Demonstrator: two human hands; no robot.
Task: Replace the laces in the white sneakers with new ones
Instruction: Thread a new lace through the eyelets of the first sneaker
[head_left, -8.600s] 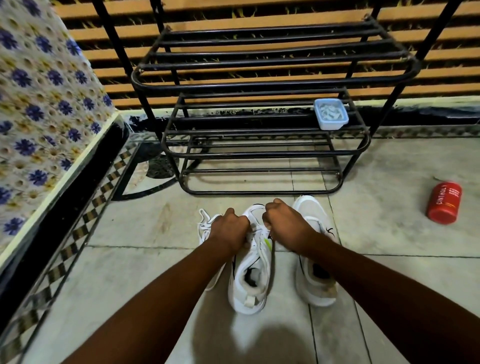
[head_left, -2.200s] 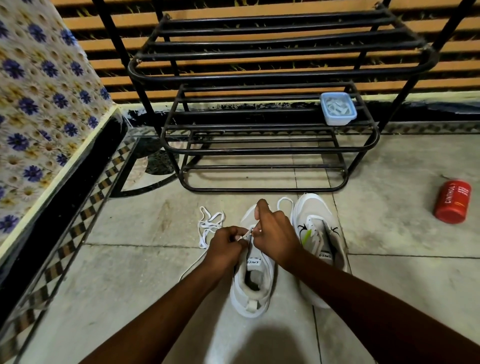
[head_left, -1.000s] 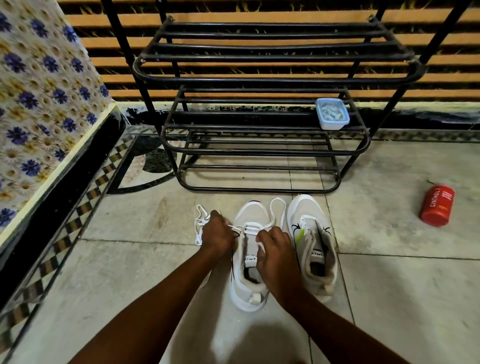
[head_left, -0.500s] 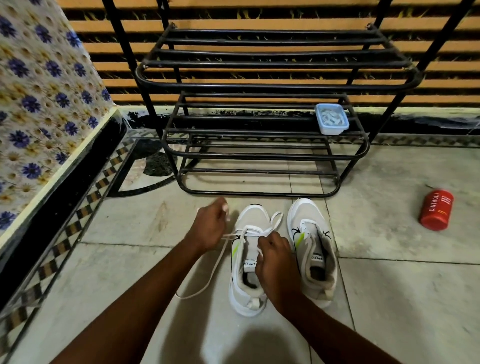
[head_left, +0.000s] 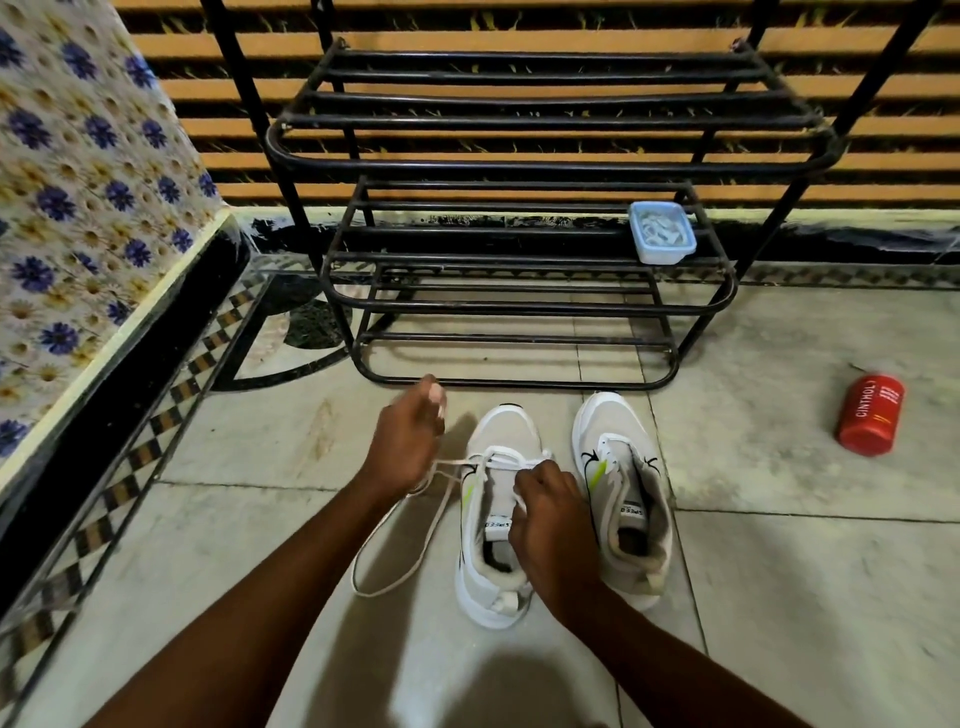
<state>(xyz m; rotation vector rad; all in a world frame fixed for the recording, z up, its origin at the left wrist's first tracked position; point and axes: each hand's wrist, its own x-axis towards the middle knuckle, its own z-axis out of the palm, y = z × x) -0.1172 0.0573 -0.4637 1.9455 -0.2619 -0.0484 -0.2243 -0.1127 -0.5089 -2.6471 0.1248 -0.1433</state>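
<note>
Two white sneakers stand side by side on the tiled floor (head_left: 779, 597) at the lower centre of the frame, toes pointing up toward a black metal shoe rack (head_left: 524, 260). The left sneaker (head_left: 491, 519) carries a white lace (head_left: 415, 525) threaded through its frontmost eyelets only. The left hand (head_left: 408, 441) is just left of this sneaker's toe, fingers curled around the lace, which runs taut from the eyelets into it and then trails down in a loose loop on the floor. The right hand (head_left: 550, 512) sits over the same sneaker's tongue, fingers curled and pinching the other end of the lace near the eyelets. The right sneaker (head_left: 623, 493) stands just beside, with no lace visible. A small blue box (head_left: 661, 232) rests on the rack's middle shelf at right. A red can (head_left: 870, 414) lies on the floor at the right edge.
</note>
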